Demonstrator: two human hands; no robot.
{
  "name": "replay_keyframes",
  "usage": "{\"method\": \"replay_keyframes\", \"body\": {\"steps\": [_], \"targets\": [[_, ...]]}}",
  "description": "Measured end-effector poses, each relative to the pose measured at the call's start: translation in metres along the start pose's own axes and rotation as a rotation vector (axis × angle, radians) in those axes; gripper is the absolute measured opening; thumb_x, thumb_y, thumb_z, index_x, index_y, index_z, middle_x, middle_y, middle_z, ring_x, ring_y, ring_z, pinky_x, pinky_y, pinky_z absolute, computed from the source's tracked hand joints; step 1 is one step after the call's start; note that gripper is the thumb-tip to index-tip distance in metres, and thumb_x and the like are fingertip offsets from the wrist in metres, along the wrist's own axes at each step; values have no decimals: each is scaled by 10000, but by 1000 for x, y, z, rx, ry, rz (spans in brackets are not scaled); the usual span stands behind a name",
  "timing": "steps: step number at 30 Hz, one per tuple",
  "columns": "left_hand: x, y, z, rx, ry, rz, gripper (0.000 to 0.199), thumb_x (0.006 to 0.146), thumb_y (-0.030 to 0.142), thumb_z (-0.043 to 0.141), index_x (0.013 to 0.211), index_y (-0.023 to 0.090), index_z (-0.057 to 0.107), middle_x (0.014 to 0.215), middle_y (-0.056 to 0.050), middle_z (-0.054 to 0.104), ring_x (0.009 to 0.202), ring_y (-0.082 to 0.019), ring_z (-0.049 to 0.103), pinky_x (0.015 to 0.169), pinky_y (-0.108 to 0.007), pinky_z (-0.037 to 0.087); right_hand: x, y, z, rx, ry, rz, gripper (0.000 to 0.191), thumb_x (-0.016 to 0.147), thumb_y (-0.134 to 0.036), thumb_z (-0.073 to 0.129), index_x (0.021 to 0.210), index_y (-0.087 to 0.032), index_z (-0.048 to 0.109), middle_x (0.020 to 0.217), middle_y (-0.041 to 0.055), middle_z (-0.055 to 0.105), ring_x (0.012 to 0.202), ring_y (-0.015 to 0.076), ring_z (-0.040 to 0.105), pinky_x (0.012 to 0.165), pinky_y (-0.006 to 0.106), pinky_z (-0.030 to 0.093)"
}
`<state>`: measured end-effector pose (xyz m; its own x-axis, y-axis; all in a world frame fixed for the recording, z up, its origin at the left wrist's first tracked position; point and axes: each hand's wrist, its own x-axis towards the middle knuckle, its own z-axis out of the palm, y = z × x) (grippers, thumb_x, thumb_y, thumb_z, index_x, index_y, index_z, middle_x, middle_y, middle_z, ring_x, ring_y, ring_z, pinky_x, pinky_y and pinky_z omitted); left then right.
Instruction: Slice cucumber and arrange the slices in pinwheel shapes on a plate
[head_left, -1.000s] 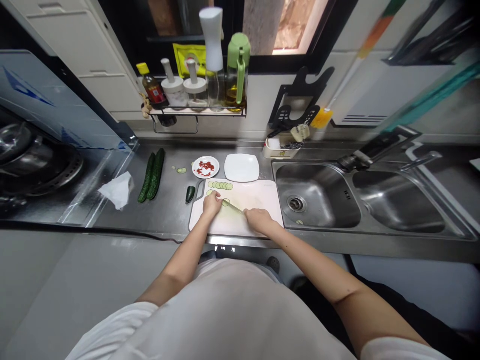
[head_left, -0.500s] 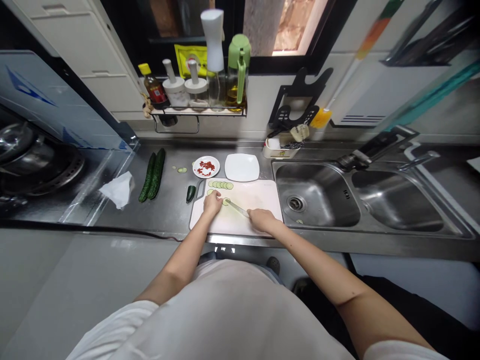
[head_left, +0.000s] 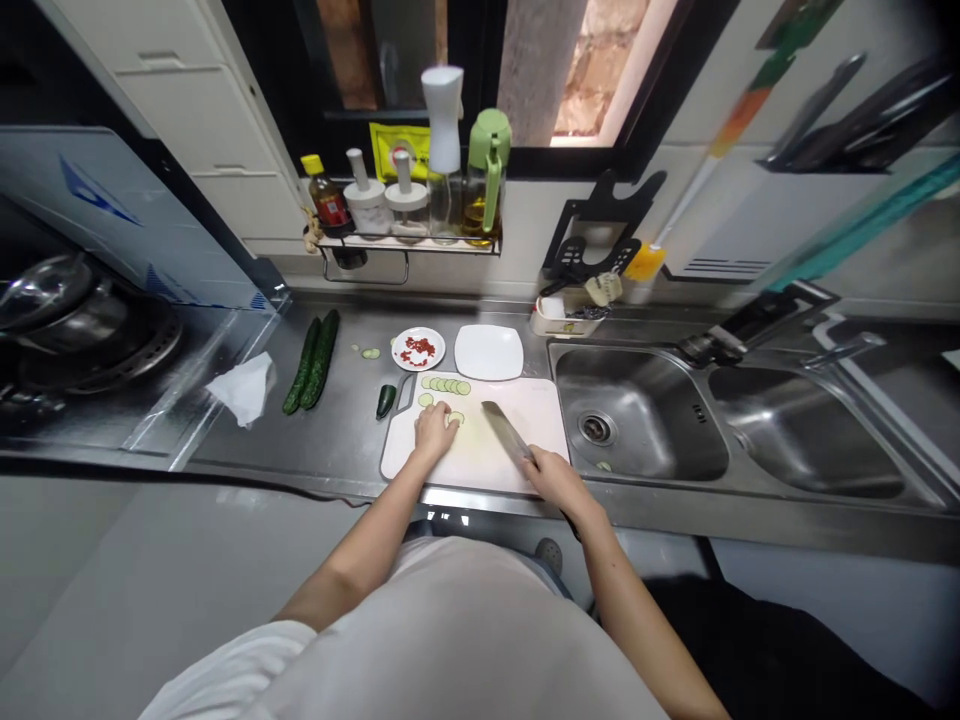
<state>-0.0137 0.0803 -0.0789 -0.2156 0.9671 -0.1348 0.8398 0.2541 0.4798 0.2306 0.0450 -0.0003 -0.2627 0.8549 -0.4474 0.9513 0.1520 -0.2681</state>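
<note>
My right hand (head_left: 553,477) is wrapped round the handle of a kitchen knife (head_left: 505,430). Its blade points up and left over the white cutting board (head_left: 517,400), apart from the slices. On the left part of the board rests my left hand (head_left: 435,432), fingers apart, its tips by a pale cucumber slice (head_left: 456,416). I cannot tell whether they touch it. Another slice (head_left: 426,400) lies just beyond the fingers. An overlapping row of cucumber slices (head_left: 446,385) runs along the board's far edge. Left of the board sits a dark green cucumber end (head_left: 385,401).
Two whole cucumbers (head_left: 319,360) lie on the steel counter, beside a crumpled white tissue (head_left: 241,390). Behind the board stand a small plate with chopped red pieces (head_left: 406,340) and a square white plate (head_left: 488,352). A double sink (head_left: 637,400) lies to the right.
The knife has moved away from the slice, to the right, and its blade face now shows. My left hand has loosened and spread its fingers. The camera view has shifted slightly.
</note>
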Motion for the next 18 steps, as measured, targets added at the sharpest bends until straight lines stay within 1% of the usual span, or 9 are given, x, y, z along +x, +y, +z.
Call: {"method": "replay_keyframes", "body": {"steps": [2, 5, 10, 14, 18], "targets": [[0, 4, -2, 16, -6, -18, 216, 836, 332, 585, 1020, 220, 585, 1052, -86, 630, 1031, -247, 572, 870, -342, 403, -1, 5, 3, 13, 39, 40, 302, 975, -340, 354, 1067, -175, 590, 1007, 110, 699, 907, 197, 630, 647, 244, 323], [3, 7, -6, -4, -30, -44, 171, 816, 297, 603, 969, 223, 586, 1033, -68, 644, 991, -226, 586, 828, -319, 409, 0, 7, 5, -7, 41, 72, 299, 976, -347, 353, 1052, -185, 592, 1008, 107, 699, 915, 202, 630, 626, 252, 296], [5, 9, -12, -124, -58, -83, 35, 822, 249, 586, 849, 227, 592, 881, -17, 678, 843, -166, 606, 726, -263, 405, 1, 5, 7, -27, 18, 93, 318, 975, -361, 344, 1059, -192, 600, 1031, 116, 697, 929, 215, 631, 632, 264, 298], [2, 6, -11, -212, -28, -112, 27, 806, 245, 607, 796, 221, 610, 807, -1, 679, 763, -146, 607, 683, -245, 404, 5, 5, 8, -39, 18, 99, 336, 976, -366, 331, 1073, -194, 603, 1043, 118, 697, 940, 218, 633, 649, 266, 319], [4, -4, -15, -262, 18, -149, 30, 790, 238, 628, 791, 208, 630, 780, -1, 681, 747, -142, 618, 678, -236, 416, 9, 4, 8, -62, 21, 96, 342, 978, -363, 322, 1071, -195, 605, 1050, 119, 698, 951, 218, 640, 661, 266, 339]]}}
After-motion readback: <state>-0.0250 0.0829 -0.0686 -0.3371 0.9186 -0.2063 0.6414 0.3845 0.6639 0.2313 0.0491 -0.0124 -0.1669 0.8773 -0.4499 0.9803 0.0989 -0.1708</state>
